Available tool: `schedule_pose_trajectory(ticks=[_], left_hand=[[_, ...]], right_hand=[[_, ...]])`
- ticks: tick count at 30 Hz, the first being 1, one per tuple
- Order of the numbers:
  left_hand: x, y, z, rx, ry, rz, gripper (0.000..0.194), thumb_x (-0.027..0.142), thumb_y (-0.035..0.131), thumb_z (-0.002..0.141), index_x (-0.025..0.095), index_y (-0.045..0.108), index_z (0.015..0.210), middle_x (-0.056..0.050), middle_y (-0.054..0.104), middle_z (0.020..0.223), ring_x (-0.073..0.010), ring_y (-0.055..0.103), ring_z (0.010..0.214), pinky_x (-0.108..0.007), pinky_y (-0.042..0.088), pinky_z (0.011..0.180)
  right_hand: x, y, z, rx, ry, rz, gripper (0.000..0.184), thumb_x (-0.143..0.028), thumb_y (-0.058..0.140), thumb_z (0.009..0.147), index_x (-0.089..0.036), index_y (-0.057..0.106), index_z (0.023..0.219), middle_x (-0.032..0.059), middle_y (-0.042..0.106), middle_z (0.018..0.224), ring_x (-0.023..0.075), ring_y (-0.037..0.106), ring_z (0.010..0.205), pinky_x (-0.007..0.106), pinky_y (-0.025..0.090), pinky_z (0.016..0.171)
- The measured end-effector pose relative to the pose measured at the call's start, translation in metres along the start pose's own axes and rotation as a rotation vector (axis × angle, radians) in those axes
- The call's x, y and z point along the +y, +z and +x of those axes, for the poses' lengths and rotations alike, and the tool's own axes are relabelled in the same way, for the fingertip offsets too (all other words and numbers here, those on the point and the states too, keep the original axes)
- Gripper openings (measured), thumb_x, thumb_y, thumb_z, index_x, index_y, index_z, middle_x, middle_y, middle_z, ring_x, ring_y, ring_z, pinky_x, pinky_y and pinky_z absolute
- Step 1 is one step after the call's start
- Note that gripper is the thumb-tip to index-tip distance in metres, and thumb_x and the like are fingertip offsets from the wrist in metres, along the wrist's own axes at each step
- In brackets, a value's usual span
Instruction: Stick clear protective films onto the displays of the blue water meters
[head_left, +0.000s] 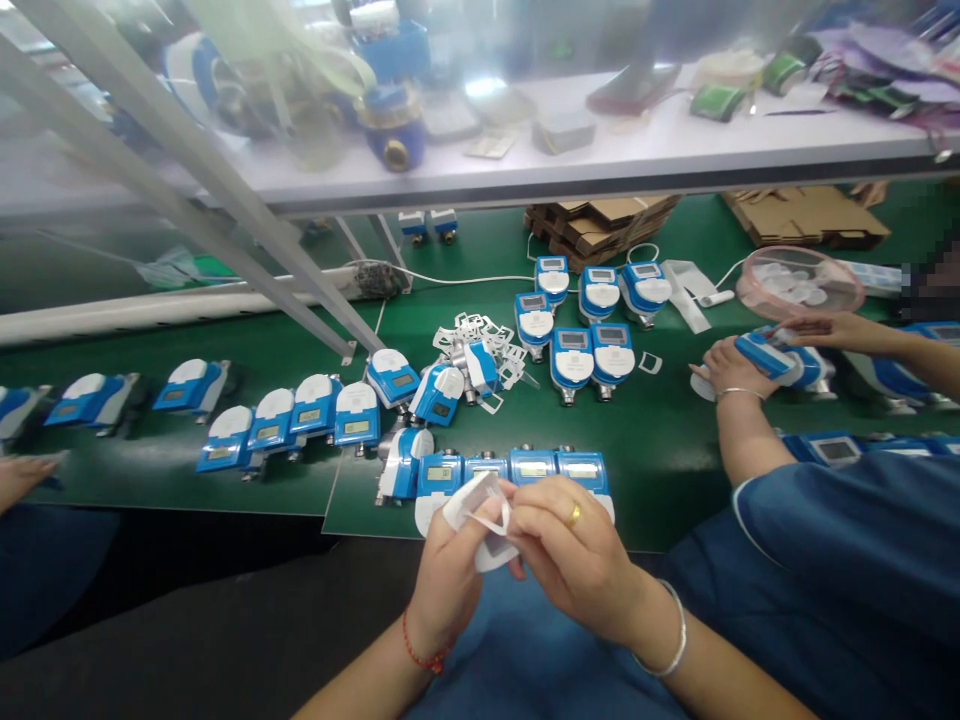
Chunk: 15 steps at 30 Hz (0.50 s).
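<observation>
Close to my body, my left hand [454, 570] is closed on a white plastic cover [493, 553] with rounded ends, tilted above the table edge. My right hand [574, 550] pinches a thin white strip [491, 522] against the cover's inner side; fingers partly hide it. The strip resembles the loose frames. Just beyond my hands stand several blue and white meters [532, 468] in a row, with small displays. A pile of white square frames [480, 335] lies farther back, around a tilted meter [480, 367]. One single frame [650, 363] lies to the right.
More meters [274, 420] line the green table [300, 490] at left; another group [574, 360] stands ahead. At right, a co-worker's hands [739, 370] handle a meter near a pink bowl [801, 285]. Another person's hand [26, 480] is at far left. A shelf [480, 170] overhangs the back.
</observation>
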<state>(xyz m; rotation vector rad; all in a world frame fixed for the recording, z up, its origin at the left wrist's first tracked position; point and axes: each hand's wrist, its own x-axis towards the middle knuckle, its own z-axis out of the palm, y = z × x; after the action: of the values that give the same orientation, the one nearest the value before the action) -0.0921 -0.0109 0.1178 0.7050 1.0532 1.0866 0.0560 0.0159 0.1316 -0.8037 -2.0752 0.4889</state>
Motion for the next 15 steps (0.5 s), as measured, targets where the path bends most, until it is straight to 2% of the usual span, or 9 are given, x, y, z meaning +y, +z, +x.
schedule_pose_trajectory(ticks=[2,4,6,7,8,10,12,13,15], left_hand=[[-0.006,-0.007,0.005,-0.004,-0.014,-0.067,0.025,0.038,0.069,0.08,0.016,0.063,0.088,0.003,0.062,0.065,-0.0081,0.055,0.042,-0.019,0.044,0.042],[-0.012,-0.016,0.009,-0.036,-0.008,-0.064,0.039,0.037,0.084,0.061,0.014,0.063,0.085,0.001,0.064,0.065,-0.0093,0.057,0.044,-0.019,0.045,0.043],[-0.016,-0.022,0.012,-0.039,-0.016,-0.078,0.055,0.042,0.091,0.044,0.013,0.064,0.083,0.0,0.063,0.061,-0.0124,0.058,0.045,-0.022,0.046,0.044],[-0.018,-0.024,0.014,-0.015,-0.013,-0.097,0.06,0.051,0.089,0.042,0.013,0.064,0.081,-0.001,0.063,0.061,-0.0134,0.058,0.045,-0.023,0.047,0.044],[-0.02,-0.026,0.017,0.032,-0.003,-0.118,0.061,0.06,0.083,0.047,0.013,0.063,0.08,-0.001,0.063,0.061,-0.0141,0.059,0.048,-0.024,0.048,0.046],[-0.022,-0.028,0.024,0.165,0.028,-0.153,0.059,0.073,0.063,0.067,0.015,0.06,0.08,-0.002,0.064,0.064,-0.015,0.062,0.054,-0.026,0.051,0.053],[-0.022,-0.034,0.035,0.295,0.056,-0.163,0.053,0.068,0.046,0.083,0.017,0.057,0.081,-0.003,0.065,0.066,-0.0157,0.065,0.061,-0.027,0.054,0.06],[-0.022,-0.039,0.042,0.35,0.072,-0.157,0.049,0.065,0.044,0.086,0.017,0.056,0.081,-0.002,0.065,0.066,-0.0155,0.066,0.062,-0.027,0.054,0.06],[-0.019,-0.053,0.057,0.439,0.114,-0.122,0.045,0.062,0.043,0.087,0.018,0.054,0.083,0.0,0.065,0.067,-0.0144,0.066,0.061,-0.024,0.052,0.056]], right_hand=[[-0.001,0.005,-0.004,0.001,0.18,0.16,0.011,-0.01,0.048,0.09,-0.02,0.053,0.089,0.0053,0.062,0.085,0.0182,0.06,0.082,0.031,0.052,0.073],[0.0,0.011,-0.007,0.005,0.345,0.283,0.011,-0.013,0.045,0.092,-0.021,0.05,0.085,0.0042,0.059,0.084,0.0168,0.059,0.081,0.029,0.051,0.072],[0.003,0.02,-0.007,-0.013,0.429,0.329,0.013,-0.013,0.042,0.093,-0.021,0.047,0.085,0.0038,0.057,0.083,0.0158,0.058,0.079,0.028,0.051,0.069],[0.003,0.024,-0.007,-0.02,0.434,0.323,0.013,-0.012,0.041,0.093,-0.022,0.047,0.086,0.0036,0.057,0.082,0.0157,0.058,0.078,0.028,0.051,0.069],[0.003,0.029,-0.007,-0.022,0.417,0.304,0.014,-0.01,0.04,0.092,-0.022,0.047,0.087,0.0037,0.057,0.082,0.016,0.058,0.078,0.028,0.051,0.069],[0.0,0.038,-0.007,-0.01,0.334,0.267,0.017,-0.007,0.039,0.091,-0.022,0.047,0.089,0.004,0.058,0.081,0.0166,0.058,0.079,0.029,0.052,0.07],[-0.001,0.048,-0.007,0.007,0.257,0.275,0.018,-0.007,0.037,0.09,-0.021,0.047,0.09,0.0046,0.058,0.081,0.0168,0.058,0.078,0.03,0.052,0.07],[0.003,0.053,-0.007,0.027,0.28,0.293,0.016,-0.01,0.037,0.091,-0.021,0.048,0.089,0.0046,0.058,0.081,0.0168,0.058,0.078,0.03,0.052,0.069],[0.021,0.065,-0.004,0.119,0.471,0.306,0.013,-0.021,0.038,0.094,-0.021,0.048,0.086,0.0035,0.057,0.08,0.0159,0.058,0.073,0.029,0.051,0.066]])
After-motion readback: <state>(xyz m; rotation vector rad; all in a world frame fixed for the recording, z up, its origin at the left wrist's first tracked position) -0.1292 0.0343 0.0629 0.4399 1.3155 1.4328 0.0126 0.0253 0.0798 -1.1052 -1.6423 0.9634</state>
